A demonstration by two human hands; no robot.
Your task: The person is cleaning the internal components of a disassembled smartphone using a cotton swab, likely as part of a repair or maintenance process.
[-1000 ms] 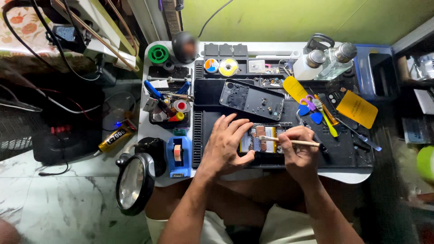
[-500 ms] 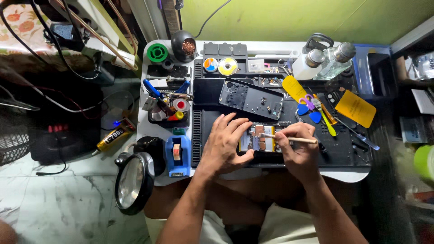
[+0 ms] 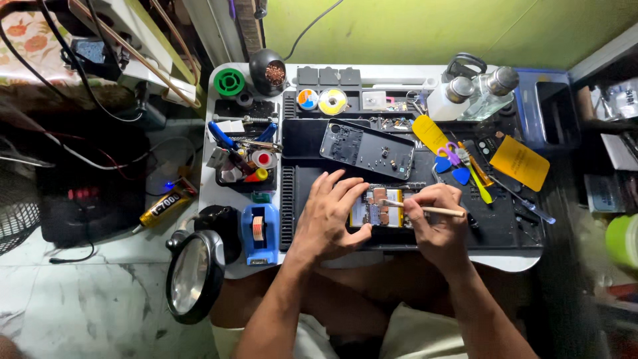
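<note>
Your left hand [image 3: 330, 216] lies flat with fingers spread on the left end of the opened phone [image 3: 380, 207], pinning it to the black work mat [image 3: 495, 223] near the table's front edge. Your right hand [image 3: 435, 223] is closed around a thin wooden-handled tool [image 3: 425, 210], its tip resting on the phone's exposed boards. The removed back cover [image 3: 367, 149] lies just beyond, and blue picks [image 3: 453, 169] sit to the right.

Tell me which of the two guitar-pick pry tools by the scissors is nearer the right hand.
The lower blue pick, beside the right hand. The other blue pick lies up and left of it, against the yellow spudger.
</note>
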